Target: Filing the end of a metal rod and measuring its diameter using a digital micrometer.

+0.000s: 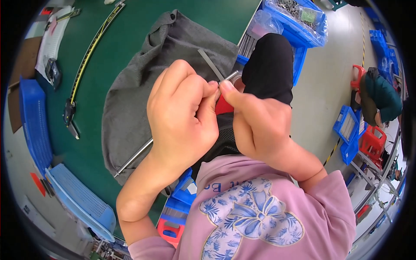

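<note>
Both my hands are together in front of my body, over the edge of a grey cloth (130, 95). My left hand (182, 108) is closed, its thumb and forefinger pinching near a thin metal rod (230, 76). On that rod's near end presses the thumb of my right hand (262, 119), whose fingers are curled shut. A shiny rod length (136, 157) also shows below my left wrist, over the cloth; my left hand hides whether the two pieces are one. Beyond my fingers a flat grey metal strip (210, 64) lies on the cloth.
The cloth covers part of a green table (99, 26). A caliper (86, 65) with a yellow-and-black scale lies left. Blue baskets (34, 121) line the left edge. Blue bins (299, 39) with metal parts stand beside my knee. At right are red stools (372, 141) and another person (381, 95).
</note>
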A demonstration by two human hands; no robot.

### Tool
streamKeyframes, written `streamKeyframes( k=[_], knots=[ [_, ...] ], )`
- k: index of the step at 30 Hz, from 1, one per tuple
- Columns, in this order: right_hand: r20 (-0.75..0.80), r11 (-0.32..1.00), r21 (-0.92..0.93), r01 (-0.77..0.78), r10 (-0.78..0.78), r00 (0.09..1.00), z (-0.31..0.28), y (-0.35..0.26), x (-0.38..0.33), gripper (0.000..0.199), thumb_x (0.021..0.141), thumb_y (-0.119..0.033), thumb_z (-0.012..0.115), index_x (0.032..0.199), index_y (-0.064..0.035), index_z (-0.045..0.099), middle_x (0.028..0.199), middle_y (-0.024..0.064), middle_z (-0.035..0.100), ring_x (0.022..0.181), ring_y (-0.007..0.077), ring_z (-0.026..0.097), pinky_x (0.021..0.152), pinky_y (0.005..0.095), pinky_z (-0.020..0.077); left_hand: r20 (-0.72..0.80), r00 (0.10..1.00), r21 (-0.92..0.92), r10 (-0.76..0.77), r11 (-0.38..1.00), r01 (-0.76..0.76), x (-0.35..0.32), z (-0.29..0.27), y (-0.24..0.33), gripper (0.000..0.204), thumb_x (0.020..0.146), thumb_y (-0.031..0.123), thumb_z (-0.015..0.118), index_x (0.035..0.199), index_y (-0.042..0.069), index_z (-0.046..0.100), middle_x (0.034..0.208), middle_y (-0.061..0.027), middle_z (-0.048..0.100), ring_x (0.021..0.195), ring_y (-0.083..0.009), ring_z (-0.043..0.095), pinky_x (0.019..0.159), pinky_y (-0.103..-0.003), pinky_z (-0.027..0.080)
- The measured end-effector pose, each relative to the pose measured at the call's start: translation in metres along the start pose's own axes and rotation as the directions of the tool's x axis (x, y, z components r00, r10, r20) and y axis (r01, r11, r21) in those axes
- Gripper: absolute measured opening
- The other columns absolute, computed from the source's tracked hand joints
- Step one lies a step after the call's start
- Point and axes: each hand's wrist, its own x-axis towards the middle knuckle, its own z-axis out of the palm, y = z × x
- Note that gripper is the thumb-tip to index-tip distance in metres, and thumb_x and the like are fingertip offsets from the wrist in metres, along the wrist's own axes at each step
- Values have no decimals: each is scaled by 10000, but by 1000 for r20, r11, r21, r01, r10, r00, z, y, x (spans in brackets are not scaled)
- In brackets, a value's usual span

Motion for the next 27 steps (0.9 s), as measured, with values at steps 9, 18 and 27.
streamKeyframes(
  k=[9,18,27],
  knots=[
    [-6,999,35,-3,3,1000,1,2,-7,459,598,129,510,1037,51,619,530,50,505,393,163,475,405,254,372,5,1000,12,-9,1000,9,0,-1,-1,178,613,-92,645,654,1,499,652,-90,425,564,-258,458,488,-343,354],
    [12,999,42,-34,34,999,-7,-5,-14,414,618,128,516,1011,46,616,572,66,538,421,171,499,425,266,388,1,999,-38,-50,998,50,-2,0,1,173,614,-92,639,648,1,498,658,-95,431,572,-265,459,491,-347,352],
    [31,994,81,-68,66,997,-10,-4,-27,415,631,123,515,1031,49,602,579,61,534,410,185,487,424,266,385,22,999,-31,-34,999,34,-2,0,0,176,616,-87,647,646,4,500,657,-89,429,574,-258,463,489,-342,354]
  ],
)
